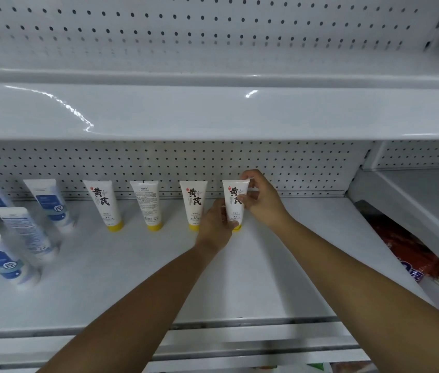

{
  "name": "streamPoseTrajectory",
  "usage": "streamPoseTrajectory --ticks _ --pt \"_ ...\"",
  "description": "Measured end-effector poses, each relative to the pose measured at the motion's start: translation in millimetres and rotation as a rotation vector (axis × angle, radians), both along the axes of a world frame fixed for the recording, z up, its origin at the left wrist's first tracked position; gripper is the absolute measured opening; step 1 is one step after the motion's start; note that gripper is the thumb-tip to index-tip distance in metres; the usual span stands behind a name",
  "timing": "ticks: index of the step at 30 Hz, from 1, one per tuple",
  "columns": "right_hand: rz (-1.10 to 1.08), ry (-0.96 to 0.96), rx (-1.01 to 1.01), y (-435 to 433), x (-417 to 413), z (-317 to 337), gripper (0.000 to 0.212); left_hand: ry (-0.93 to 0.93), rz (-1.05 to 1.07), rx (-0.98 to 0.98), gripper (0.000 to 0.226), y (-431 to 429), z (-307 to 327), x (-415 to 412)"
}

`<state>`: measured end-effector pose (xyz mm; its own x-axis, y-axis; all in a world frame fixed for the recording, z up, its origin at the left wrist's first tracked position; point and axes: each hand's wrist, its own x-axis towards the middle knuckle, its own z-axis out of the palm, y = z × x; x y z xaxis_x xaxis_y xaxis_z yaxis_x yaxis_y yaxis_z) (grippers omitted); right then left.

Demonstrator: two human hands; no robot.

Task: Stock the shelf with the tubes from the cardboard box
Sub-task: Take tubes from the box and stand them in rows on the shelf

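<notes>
Through the head camera I see the tube (236,201) standing cap-down on the shelf (132,278). It is at the right end of the row of matching tubes (147,203), just beside its neighbour and close to the pegboard (307,168) behind.

My left hand (214,224) curls round the tube's lower body, next to the yellow cap (237,228). My right hand (260,201) pinches the flat crimped top and the side, with a fingertip on the printed face. Both hands are clamped on the one tube.

I judge it light, with soft, smooth walls that would dent or slip under a hard squeeze. The firm places to hold are the crimp at the top and the stiff shoulder by the cap. On that narrow cap it will likely tip easily, so I should let go gently.

Blue-labelled tubes (48,203) stand at the far left. Red packets (412,262) lie in the next bay to the right. The cardboard box is out of view.
</notes>
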<state>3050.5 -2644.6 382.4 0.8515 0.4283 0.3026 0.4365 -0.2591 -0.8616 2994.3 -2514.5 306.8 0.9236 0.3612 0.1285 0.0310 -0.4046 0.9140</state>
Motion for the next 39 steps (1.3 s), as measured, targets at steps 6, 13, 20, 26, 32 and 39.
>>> streamPoseTrajectory --ticks 6,13,20,26,32,39 --pt "0.004 0.021 0.019 -1 -1 -2 0.041 -0.027 -0.009 0.004 0.048 -1 -1 -1" --pt "0.010 0.004 -0.014 0 -2 0 0.039 -0.026 -0.020 0.018 0.049 2 -2 -1" --pt "0.037 0.000 -0.103 -1 -2 8 0.038 -0.028 -0.015 0.006 0.045 4 -2 -4" --pt "0.022 0.004 -0.116 0 -1 7 0.039 -0.014 -0.011 -0.004 0.042 4 -1 -7" --pt "-0.004 -0.001 -0.166 1 -1 7 0.038 0.018 -0.019 0.064 0.041 5 9 -8" --pt "-0.003 0.030 -0.169 -6 -4 11 0.044 0.066 -0.037 0.184 0.054 1 18 -18"
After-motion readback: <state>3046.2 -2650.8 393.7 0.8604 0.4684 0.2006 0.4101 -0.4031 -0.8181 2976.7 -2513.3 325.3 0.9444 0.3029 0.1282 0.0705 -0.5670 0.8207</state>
